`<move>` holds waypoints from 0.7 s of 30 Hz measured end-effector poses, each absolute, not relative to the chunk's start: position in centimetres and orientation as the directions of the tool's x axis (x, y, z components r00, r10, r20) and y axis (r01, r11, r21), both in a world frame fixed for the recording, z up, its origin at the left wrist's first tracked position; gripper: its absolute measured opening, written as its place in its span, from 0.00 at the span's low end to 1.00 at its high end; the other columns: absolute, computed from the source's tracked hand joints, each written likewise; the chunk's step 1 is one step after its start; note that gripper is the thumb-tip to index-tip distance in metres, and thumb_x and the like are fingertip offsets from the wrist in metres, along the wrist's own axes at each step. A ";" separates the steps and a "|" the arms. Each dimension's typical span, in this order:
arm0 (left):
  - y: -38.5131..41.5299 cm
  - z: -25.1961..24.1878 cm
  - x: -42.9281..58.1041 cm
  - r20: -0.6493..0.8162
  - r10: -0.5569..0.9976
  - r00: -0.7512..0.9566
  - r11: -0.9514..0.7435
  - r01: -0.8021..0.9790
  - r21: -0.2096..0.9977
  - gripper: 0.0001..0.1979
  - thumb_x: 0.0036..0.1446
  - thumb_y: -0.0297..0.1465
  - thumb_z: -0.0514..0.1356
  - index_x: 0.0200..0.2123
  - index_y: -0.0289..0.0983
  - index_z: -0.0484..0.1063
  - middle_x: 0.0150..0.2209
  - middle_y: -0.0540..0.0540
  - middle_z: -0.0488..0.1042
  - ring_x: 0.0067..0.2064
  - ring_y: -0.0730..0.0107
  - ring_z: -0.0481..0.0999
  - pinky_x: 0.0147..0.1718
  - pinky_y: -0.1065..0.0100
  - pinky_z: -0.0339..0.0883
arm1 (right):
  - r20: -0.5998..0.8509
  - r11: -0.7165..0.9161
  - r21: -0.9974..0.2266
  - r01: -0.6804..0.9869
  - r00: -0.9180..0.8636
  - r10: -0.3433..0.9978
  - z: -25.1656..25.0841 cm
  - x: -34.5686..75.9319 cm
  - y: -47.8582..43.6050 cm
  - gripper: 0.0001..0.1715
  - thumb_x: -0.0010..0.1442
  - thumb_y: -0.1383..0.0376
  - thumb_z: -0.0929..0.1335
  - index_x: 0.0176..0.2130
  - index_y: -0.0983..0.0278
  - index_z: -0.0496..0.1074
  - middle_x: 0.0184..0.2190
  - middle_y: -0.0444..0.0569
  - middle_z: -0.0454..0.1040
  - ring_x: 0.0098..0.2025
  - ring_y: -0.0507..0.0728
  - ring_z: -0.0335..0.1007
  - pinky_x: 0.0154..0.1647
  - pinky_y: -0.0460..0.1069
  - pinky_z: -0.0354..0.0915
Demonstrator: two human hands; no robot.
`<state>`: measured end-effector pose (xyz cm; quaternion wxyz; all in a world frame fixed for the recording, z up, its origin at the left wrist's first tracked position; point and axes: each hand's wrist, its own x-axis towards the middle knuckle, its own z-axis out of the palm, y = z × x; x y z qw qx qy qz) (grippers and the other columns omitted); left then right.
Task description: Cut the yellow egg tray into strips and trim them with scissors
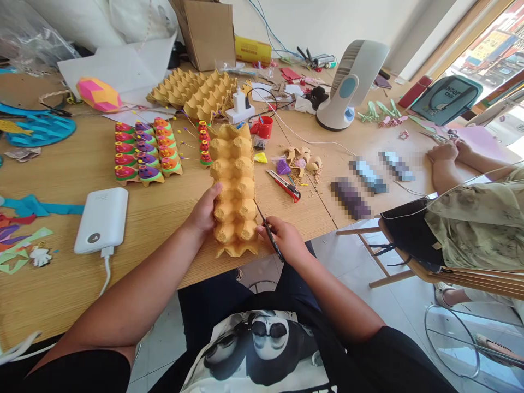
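Observation:
An orange-brown cardboard egg tray (233,174), two cups wide, stands tilted over the table's front edge with its bumps toward me. My left hand (206,207) grips its left side, fingers partly hidden behind it. In my right hand (284,237) is a black-handled knife (270,234), its thin blade pointing up against the tray's right edge. A red and grey box cutter (284,185) lies on the table to the right. Torn tray cups and crumbs (302,162) are heaped beyond it.
Painted egg-cup pieces (147,147), larger egg trays (192,95) and a red mug (262,126) stand behind. A white power bank (101,220) lies left, a fan (347,87) stands at the back. Another person's hands (446,155) rest on the table at right.

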<state>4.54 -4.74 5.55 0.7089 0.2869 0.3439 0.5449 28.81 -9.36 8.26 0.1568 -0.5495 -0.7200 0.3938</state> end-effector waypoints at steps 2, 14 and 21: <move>-4.7 5.5 4.5 -0.180 0.966 0.186 0.256 -0.573 0.779 0.33 0.59 0.56 0.75 0.60 0.43 0.85 0.49 0.38 0.92 0.65 0.27 0.87 0.60 0.36 0.86 | -0.200 0.081 -0.747 0.660 -0.339 0.919 8.0 28.7 -9.3 0.24 0.77 0.47 0.71 0.34 0.56 0.65 0.28 0.41 0.68 0.34 0.56 0.64 0.38 0.49 0.54; -4.0 5.4 3.7 -0.169 0.979 0.113 0.203 -0.598 0.775 0.31 0.63 0.56 0.71 0.61 0.44 0.84 0.51 0.41 0.92 0.64 0.36 0.88 0.56 0.46 0.87 | -0.155 0.095 -0.800 0.593 -0.357 0.921 7.6 28.9 -8.3 0.30 0.77 0.42 0.69 0.32 0.56 0.60 0.28 0.40 0.64 0.33 0.55 0.62 0.36 0.49 0.54; -4.3 6.4 3.9 -0.154 0.986 0.065 0.162 -0.592 0.790 0.31 0.62 0.58 0.72 0.55 0.40 0.83 0.47 0.44 0.91 0.69 0.33 0.82 0.62 0.43 0.83 | -0.157 0.070 -0.819 0.569 -0.340 0.927 7.5 28.9 -9.3 0.33 0.74 0.35 0.68 0.34 0.56 0.64 0.24 0.38 0.60 0.29 0.54 0.58 0.33 0.50 0.51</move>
